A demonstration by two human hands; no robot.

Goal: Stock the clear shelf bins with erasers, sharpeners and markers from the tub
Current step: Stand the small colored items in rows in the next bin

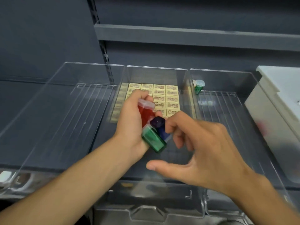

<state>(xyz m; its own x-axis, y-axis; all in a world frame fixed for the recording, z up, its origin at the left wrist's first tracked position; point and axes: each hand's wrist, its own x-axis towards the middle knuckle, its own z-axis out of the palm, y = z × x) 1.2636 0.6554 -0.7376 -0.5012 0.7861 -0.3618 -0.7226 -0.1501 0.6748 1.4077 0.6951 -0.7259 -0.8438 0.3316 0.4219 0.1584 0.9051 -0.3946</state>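
Observation:
My left hand hovers over the middle clear bin and grips three small sharpeners at once: a red one with a clear cap, a green one and a dark blue one. My right hand is just to their right. Its curled fingertips touch the blue sharpener, and its thumb is spread wide below, holding nothing. Rows of cream erasers lie flat in the back half of the middle bin.
The left clear bin shows only its ribbed floor. In the right clear bin, a green sharpener stands at the back left corner. The white tub sits at far right. A dark shelf runs above.

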